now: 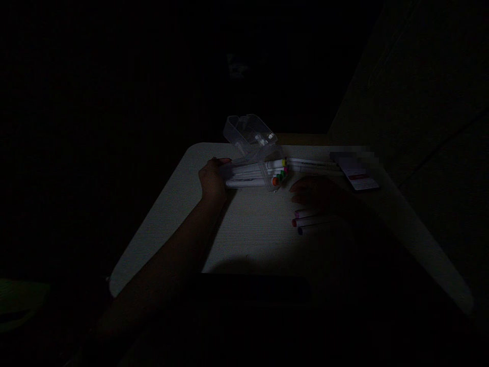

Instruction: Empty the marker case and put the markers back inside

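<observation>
a left hand is clasping a clear case of markers, caps facing right, while a loosely curled right hand, grip too dark to tell, is sitting nearer, just beyond three loose markers lying sideways, caps left

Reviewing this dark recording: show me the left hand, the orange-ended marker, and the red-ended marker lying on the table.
Left hand (213,180): head view, back of the hand.
Orange-ended marker (248,182): head view, white barrel.
Red-ended marker (307,221): head view, pale barrel.
</observation>
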The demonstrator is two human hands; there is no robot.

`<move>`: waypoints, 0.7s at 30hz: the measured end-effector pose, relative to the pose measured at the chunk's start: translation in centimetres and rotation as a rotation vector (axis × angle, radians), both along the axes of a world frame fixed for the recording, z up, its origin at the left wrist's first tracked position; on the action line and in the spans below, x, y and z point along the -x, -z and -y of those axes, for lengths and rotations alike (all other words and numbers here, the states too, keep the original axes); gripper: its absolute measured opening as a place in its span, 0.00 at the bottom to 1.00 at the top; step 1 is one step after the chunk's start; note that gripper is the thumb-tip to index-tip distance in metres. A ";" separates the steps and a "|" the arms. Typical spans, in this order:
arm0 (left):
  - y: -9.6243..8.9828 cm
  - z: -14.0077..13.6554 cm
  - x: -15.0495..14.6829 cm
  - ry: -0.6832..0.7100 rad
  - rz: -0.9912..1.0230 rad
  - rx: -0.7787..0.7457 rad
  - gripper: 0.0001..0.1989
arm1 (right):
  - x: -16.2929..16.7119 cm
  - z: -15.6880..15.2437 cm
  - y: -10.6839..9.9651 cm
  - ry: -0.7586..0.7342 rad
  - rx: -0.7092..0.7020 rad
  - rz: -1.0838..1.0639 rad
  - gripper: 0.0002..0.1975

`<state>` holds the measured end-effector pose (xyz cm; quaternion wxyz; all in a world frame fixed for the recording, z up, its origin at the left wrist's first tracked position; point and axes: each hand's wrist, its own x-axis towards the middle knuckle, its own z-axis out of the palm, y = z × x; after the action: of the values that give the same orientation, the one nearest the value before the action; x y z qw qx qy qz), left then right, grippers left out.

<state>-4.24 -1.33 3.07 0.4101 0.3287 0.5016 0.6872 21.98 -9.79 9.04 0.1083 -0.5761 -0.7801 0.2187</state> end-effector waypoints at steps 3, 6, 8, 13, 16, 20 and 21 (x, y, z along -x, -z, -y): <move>0.2 -0.1 0.0 -0.005 0.002 -0.012 0.23 | -0.6 0.2 0.0 -0.059 0.099 0.039 0.12; 0.3 -0.2 0.0 -0.008 0.000 -0.022 0.24 | -1.0 0.1 0.3 -0.102 0.089 0.070 0.11; 0.2 -0.1 0.0 -0.005 0.002 -0.020 0.23 | -1.1 0.0 0.5 -0.133 0.053 0.100 0.10; 0.0 0.0 0.0 -0.018 0.005 0.004 0.23 | -1.2 -0.2 0.4 -0.105 -0.002 0.174 0.08; 0.0 0.0 -0.1 -0.028 0.004 0.003 0.23 | -1.4 -0.2 0.3 -0.052 -0.007 0.208 0.09; 0.0 0.0 -0.2 -0.023 0.002 -0.003 0.23 | -1.7 0.0 0.6 -0.064 -0.015 0.225 0.08; 0.0 0.1 -0.2 -0.021 0.004 -0.004 0.23 | -1.6 0.1 0.7 -0.055 -0.030 0.236 0.08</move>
<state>-4.05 -1.39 3.11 0.4031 0.3229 0.5027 0.6932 23.61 -9.87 8.35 0.0184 -0.5747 -0.8059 0.1407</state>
